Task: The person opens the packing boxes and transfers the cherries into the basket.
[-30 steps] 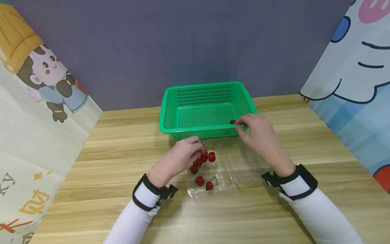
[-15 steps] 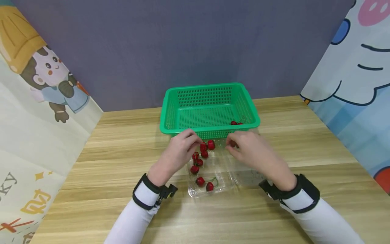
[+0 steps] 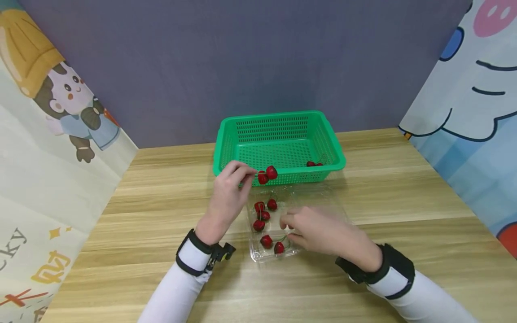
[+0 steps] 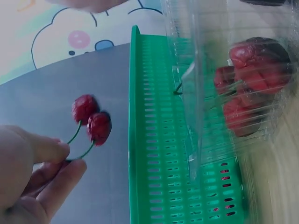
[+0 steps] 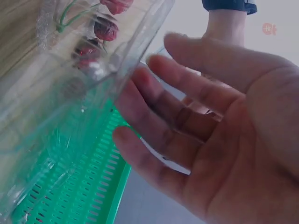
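My left hand (image 3: 226,193) pinches a joined pair of red cherries (image 3: 271,172) by their green stems, at the front rim of the green basket (image 3: 278,124). In the left wrist view, the two held cherries (image 4: 99,128) hang from thumb and fingertips. Below, a clear plastic clamshell box (image 3: 254,256) lies unfolded and holds several cherries (image 3: 259,225). Over this box is my right hand (image 3: 319,229), its fingertips close to the stems of the front cherries (image 3: 266,242). The right wrist view shows the right palm (image 5: 224,154) with fingers loosely bent and nothing held.
Inside the basket, cherries (image 3: 310,164) lie in the front right corner. The box's clear lid (image 3: 323,197) spreads right on the wooden table (image 3: 161,215). A grey panel (image 3: 258,58) stands behind, with printed cartoon panels at both sides.
The left hand has lifted a cherry pair out of the box toward the basket. The right hand has left the basket, where cherries now lie, and moved down-left over the box.
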Motion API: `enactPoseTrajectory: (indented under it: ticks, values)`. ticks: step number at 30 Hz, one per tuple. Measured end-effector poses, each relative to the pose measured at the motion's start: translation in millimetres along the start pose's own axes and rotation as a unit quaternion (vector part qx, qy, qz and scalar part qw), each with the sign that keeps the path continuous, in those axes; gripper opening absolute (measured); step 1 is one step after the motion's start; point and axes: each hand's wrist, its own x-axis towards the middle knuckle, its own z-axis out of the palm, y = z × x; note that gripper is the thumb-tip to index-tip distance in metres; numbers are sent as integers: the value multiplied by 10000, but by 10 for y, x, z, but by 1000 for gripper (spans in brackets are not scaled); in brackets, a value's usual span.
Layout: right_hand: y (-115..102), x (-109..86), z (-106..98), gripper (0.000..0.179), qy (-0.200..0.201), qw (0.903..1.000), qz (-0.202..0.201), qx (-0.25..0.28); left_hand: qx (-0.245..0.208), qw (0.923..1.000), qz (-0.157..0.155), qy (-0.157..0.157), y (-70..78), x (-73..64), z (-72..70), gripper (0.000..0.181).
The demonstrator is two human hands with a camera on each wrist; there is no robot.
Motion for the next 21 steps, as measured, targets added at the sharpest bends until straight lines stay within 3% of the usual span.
enactPoseTrajectory:
  ticks: [6, 13, 21]
  values:
    - [1, 9, 38, 16, -101, 9985, -426, 326, 163, 9985, -382, 353, -52, -1, -6, 10]
    - [-39, 50, 96, 20, -455, 9941, -966, 174, 295, 9946, -850, 522, -141, -35, -9, 10]
    - [-33, 82, 178, 27, -735, 9886, -1266, 342, 564, 9908, -1047, 646, -274, -71, 10, 12]
